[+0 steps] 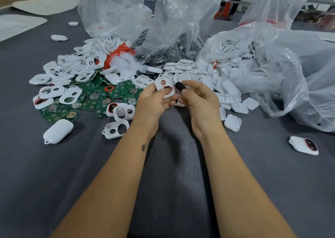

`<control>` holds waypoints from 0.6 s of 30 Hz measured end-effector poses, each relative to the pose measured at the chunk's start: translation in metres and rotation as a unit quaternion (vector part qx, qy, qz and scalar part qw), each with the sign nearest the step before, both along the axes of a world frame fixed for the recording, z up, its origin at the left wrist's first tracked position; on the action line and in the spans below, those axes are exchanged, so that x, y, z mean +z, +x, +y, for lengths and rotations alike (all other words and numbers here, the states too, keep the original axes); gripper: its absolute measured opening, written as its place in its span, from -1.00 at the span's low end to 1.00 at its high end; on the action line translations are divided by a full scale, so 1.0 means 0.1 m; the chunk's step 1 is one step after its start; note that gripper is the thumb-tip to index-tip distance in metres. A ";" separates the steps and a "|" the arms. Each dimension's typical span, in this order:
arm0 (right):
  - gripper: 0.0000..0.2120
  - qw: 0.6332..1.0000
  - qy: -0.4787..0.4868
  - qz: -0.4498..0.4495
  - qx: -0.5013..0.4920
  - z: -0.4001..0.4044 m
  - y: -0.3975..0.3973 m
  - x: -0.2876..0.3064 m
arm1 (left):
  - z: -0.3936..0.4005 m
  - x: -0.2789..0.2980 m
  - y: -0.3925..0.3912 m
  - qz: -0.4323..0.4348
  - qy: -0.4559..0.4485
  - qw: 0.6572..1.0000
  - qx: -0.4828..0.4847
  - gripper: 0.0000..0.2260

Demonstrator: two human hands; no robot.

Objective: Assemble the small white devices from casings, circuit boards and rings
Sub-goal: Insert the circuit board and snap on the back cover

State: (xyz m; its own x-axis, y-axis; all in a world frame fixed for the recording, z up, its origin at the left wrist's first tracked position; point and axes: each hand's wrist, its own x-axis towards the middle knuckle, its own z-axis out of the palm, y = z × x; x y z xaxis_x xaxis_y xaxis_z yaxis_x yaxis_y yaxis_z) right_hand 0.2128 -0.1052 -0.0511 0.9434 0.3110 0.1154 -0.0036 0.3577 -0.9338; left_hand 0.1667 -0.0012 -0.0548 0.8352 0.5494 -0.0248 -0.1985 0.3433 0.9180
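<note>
Two bare forearms reach up from the bottom edge over a grey table (36,174), a small dark mark on the left one near the wrist.

Beyond them, largest first: clear plastic bags (181,20) stand and slump along the far side. The right-hand bag (282,74) lies open on its side and spills solid white shells (195,74) onto the table. To the left of the bags sits a heap of white casings (72,69) with cut-out holes, some orange rings (117,53) tangled at its far edge. In front of that heap lie green circuit boards (94,96), overlapping, several with round metal discs on them. Two flat white sheets (45,4) rest at the far left corner.

Loose pieces: a closed white device (58,131) near left, another device (304,145) with a red-rimmed dark window well apart at right, and one open casing (116,129) just left of the left wrist.

Left hand (152,101): fingers curled, thumb pressed on a white casing half (164,87), held tilted above the table, one round hole showing.

Right hand (199,99): thumb and fingertips pinch a small black part (180,86), just beside the casing half's right edge. Whether the two pieces touch cannot be told.
</note>
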 end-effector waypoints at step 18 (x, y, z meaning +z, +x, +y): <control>-0.81 0.981 -0.140 -0.103 -0.089 0.03 -0.05 0.00 | 0.00 -0.03 -0.03 -0.032 0.034 0.998 -0.053 -0.59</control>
State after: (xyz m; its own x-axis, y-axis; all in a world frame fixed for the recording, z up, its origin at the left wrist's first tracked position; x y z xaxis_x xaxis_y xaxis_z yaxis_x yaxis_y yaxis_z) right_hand 0.2079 -0.1020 -0.0511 0.9512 0.1910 0.2425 0.2343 0.0648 -0.9700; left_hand 0.1642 -0.0010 -0.0578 0.8870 0.4573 0.0638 -0.2231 0.3034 0.9264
